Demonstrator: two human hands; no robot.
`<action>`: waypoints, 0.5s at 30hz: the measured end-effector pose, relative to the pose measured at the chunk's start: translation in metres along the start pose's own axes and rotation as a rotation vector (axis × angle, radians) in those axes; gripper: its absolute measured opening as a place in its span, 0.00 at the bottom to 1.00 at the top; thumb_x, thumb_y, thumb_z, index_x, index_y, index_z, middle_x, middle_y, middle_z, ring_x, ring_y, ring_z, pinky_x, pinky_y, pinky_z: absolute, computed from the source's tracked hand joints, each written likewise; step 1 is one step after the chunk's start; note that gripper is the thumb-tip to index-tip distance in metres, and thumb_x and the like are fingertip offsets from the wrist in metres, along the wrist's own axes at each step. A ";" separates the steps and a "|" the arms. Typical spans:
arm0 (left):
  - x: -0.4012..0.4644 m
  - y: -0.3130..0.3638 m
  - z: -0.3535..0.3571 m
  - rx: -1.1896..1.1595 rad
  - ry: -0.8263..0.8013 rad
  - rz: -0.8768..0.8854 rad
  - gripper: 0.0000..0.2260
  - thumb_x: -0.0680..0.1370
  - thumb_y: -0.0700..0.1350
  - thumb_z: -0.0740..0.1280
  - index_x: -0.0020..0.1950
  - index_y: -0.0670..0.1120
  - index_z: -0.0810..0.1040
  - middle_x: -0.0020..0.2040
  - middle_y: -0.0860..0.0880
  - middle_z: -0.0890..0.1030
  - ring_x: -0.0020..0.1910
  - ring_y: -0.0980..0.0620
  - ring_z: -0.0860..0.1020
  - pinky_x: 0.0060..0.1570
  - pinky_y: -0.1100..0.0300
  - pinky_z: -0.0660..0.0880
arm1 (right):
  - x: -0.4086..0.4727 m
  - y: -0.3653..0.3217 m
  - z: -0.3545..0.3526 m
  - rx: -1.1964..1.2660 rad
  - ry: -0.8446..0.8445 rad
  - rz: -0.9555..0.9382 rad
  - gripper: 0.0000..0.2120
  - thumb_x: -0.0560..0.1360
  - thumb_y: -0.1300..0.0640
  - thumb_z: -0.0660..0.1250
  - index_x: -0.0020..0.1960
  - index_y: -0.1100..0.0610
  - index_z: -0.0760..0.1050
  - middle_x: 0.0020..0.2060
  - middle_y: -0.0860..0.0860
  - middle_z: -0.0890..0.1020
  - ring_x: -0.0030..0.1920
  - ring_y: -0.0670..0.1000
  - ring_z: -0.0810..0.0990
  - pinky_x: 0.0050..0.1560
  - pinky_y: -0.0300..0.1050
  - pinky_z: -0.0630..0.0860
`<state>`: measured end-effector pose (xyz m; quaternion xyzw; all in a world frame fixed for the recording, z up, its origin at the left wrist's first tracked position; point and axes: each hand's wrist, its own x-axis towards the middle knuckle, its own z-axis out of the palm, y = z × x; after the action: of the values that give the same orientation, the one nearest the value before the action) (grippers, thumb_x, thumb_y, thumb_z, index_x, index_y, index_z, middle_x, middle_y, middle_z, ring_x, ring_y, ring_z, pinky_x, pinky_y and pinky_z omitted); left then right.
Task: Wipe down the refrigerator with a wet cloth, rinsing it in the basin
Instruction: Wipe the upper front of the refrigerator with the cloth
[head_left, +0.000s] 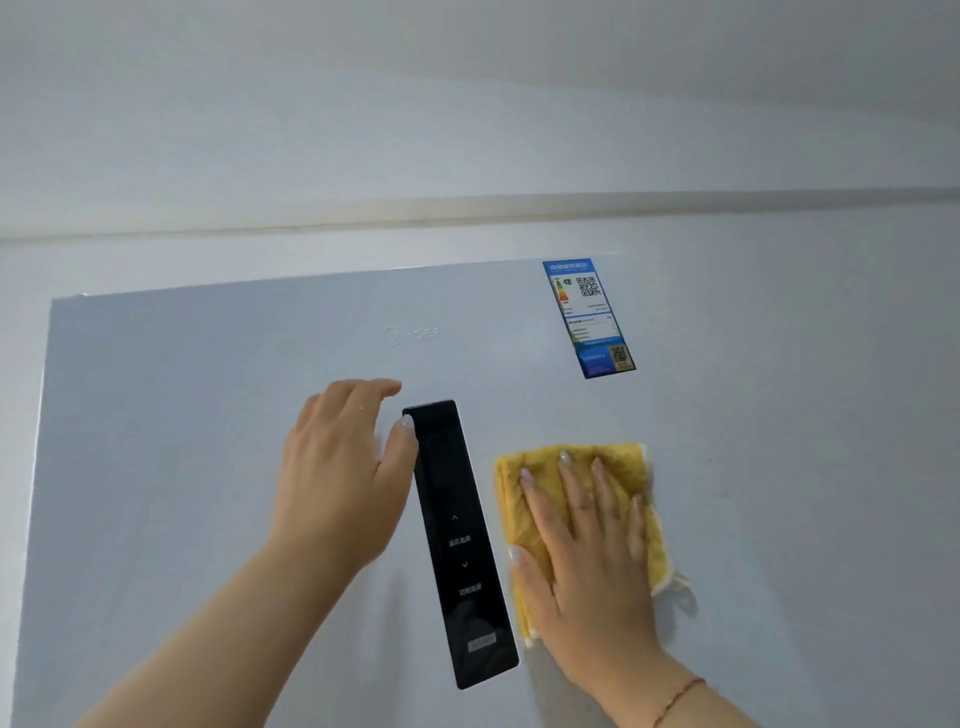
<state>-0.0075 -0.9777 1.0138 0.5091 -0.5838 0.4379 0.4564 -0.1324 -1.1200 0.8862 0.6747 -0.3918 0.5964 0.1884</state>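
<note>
The pale grey refrigerator door (182, 415) fills the view, seen from close up and below. A folded yellow cloth (631, 467) lies flat against the door, right of the black control panel (457, 540). My right hand (587, 561) presses flat on the cloth with its fingers spread. My left hand (343, 467) rests on the door left of the panel, fingers curved, thumb touching the panel's top left corner, holding nothing. The basin is out of view.
A blue energy label (589, 317) is stuck at the door's upper right. The white wall and a ceiling moulding (519, 208) run above the refrigerator's top edge. A faint brand logo (410, 333) sits above the panel.
</note>
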 end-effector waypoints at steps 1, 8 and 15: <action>0.003 0.002 0.003 -0.007 0.007 -0.003 0.18 0.78 0.50 0.57 0.65 0.48 0.74 0.62 0.51 0.75 0.64 0.50 0.69 0.61 0.60 0.62 | 0.007 -0.009 -0.002 0.002 0.004 -0.064 0.29 0.79 0.36 0.41 0.78 0.44 0.48 0.77 0.51 0.54 0.77 0.59 0.52 0.69 0.64 0.51; 0.019 0.009 0.020 -0.060 0.057 -0.014 0.23 0.74 0.56 0.53 0.65 0.50 0.74 0.60 0.53 0.75 0.62 0.52 0.70 0.57 0.61 0.62 | 0.105 -0.043 -0.023 0.054 0.018 -0.267 0.29 0.76 0.35 0.45 0.75 0.35 0.43 0.78 0.46 0.47 0.77 0.53 0.39 0.72 0.62 0.36; 0.021 0.012 0.029 -0.095 0.109 0.008 0.24 0.74 0.55 0.52 0.66 0.50 0.74 0.60 0.54 0.75 0.62 0.54 0.70 0.58 0.62 0.61 | 0.200 -0.002 -0.049 0.053 -0.010 -0.188 0.29 0.78 0.37 0.49 0.75 0.35 0.42 0.78 0.44 0.44 0.77 0.51 0.38 0.73 0.61 0.36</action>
<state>-0.0235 -1.0084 1.0278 0.4597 -0.5802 0.4386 0.5096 -0.1668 -1.1445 1.0875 0.7162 -0.3116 0.5829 0.2239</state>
